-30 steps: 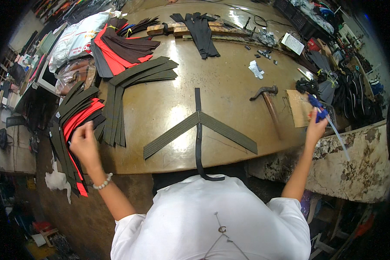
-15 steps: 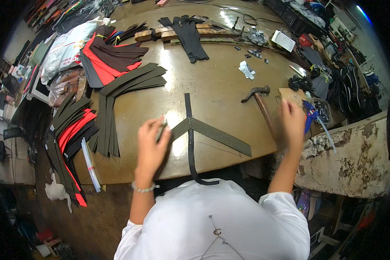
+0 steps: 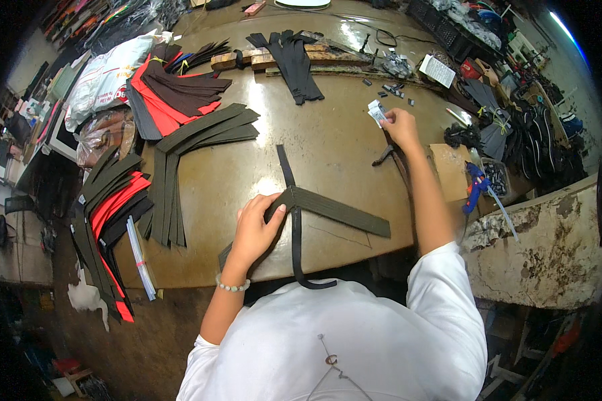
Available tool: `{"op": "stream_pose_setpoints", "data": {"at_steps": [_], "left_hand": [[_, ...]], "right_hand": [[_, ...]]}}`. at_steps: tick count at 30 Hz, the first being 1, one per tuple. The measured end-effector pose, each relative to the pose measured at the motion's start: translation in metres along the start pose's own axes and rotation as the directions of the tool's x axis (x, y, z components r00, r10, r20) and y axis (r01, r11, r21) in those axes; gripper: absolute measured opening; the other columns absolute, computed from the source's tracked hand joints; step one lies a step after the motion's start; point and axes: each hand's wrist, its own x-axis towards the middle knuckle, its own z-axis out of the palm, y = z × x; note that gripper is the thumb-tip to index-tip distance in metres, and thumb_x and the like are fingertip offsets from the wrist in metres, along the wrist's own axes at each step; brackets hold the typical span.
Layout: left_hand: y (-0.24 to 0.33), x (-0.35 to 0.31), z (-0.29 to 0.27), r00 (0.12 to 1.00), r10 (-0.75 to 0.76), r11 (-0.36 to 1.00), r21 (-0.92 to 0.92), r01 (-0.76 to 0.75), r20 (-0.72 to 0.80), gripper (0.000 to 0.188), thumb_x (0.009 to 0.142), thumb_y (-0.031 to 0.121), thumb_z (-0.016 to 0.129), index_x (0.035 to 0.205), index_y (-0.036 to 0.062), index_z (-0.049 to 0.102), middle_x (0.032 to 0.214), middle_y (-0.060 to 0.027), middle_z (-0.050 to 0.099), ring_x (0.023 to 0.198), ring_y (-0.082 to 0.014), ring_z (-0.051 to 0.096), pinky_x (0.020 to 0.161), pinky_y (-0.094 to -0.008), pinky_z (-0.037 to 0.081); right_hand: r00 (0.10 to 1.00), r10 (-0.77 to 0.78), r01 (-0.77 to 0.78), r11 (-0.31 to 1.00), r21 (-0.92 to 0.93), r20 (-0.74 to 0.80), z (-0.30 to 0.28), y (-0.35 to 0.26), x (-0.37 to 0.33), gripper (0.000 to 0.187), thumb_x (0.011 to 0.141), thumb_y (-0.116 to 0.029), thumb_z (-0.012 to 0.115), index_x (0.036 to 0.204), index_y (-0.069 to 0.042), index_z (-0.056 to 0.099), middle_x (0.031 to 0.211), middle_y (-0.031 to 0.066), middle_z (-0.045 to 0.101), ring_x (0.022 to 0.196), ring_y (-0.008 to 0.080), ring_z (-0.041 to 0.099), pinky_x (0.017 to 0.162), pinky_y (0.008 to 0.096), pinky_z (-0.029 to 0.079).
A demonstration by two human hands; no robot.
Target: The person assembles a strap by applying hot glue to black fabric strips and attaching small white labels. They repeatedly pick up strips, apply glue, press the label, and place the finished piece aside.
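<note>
In front of me lies a dark green ribbed strap piece (image 3: 341, 212), bent in a wide V. A narrow black strip (image 3: 296, 244) runs through its peak and curls toward my shirt. My left hand (image 3: 254, 224) lies over the strap's left arm, thumb and fingers apart, near the peak; its palm side is hidden. Farther off to the right, my right hand (image 3: 403, 128) pinches a small bunch of white label slips (image 3: 376, 112) with black print. Below that hand sits a hammer (image 3: 383, 156), its handle partly covered by my right forearm.
Stacks of green straps (image 3: 170, 160) and red, brown and black ones (image 3: 177, 93) lie left. Black strips (image 3: 294, 67) rest by wooden bars (image 3: 334, 61) at the back. A blue glue gun (image 3: 476, 187) is at the right edge, beside a box of small parts (image 3: 495, 175).
My right hand has moved forward and left from beyond the hammer handle to the white label slips and taken hold of them. My left hand has shifted right and settled on the strap.
</note>
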Motion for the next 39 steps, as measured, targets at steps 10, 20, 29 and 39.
{"op": "stream_pose_setpoints", "data": {"at_steps": [10, 20, 29, 39], "left_hand": [[-0.002, 0.001, -0.009, 0.990, -0.004, 0.986, 0.165, 0.027, -0.139, 0.025, 0.092, 0.015, 0.062, 0.114, 0.0025, 0.067, 0.103, -0.0154, 0.068, 0.100, -0.0317, 0.060, 0.091, -0.0395, 0.044], [0.021, -0.010, -0.017, 0.959, -0.118, 0.911, -0.412, 0.002, -0.257, 0.021, 0.097, 0.010, 0.057, 0.112, 0.0001, 0.068, 0.116, -0.0106, 0.064, 0.105, -0.0185, 0.061, 0.093, -0.0309, 0.047], [0.032, -0.038, -0.007, 0.977, -0.203, 0.879, -0.452, 0.154, -0.061, 0.015, 0.084, 0.006, 0.075, 0.097, -0.0019, 0.074, 0.078, -0.0015, 0.064, 0.067, -0.0057, 0.055, 0.060, -0.0194, 0.043], [0.025, -0.031, -0.035, 0.903, -0.342, 0.771, -0.627, 0.110, -0.262, 0.021, 0.093, 0.013, 0.069, 0.109, -0.0002, 0.070, 0.091, -0.0051, 0.068, 0.077, -0.0073, 0.060, 0.064, -0.0207, 0.049]], "right_hand": [[0.999, -0.001, -0.003, 0.997, -0.082, -0.051, -0.011, -0.009, -0.007, 0.020, 0.082, -0.018, 0.073, 0.092, 0.000, 0.073, 0.081, 0.0168, 0.070, 0.076, 0.0335, 0.068, 0.075, 0.0403, 0.053], [0.959, -0.124, -0.078, 0.746, 0.661, 0.253, -0.049, -0.121, -0.095, 0.021, 0.091, -0.020, 0.070, 0.098, 0.000, 0.073, 0.086, 0.0015, 0.070, 0.078, 0.0067, 0.059, 0.070, 0.0241, 0.048], [0.787, -0.430, 0.008, 0.724, 0.689, 0.443, -0.011, -0.171, -0.198, 0.012, 0.091, -0.011, 0.066, 0.094, 0.001, 0.067, 0.083, 0.0030, 0.065, 0.074, 0.0075, 0.058, 0.065, 0.0230, 0.046], [0.918, -0.120, -0.175, 0.734, 0.657, 0.378, -0.044, -0.150, -0.130, 0.015, 0.093, -0.017, 0.064, 0.097, -0.003, 0.063, 0.088, -0.0003, 0.062, 0.082, 0.0070, 0.055, 0.071, 0.0235, 0.046]]}}
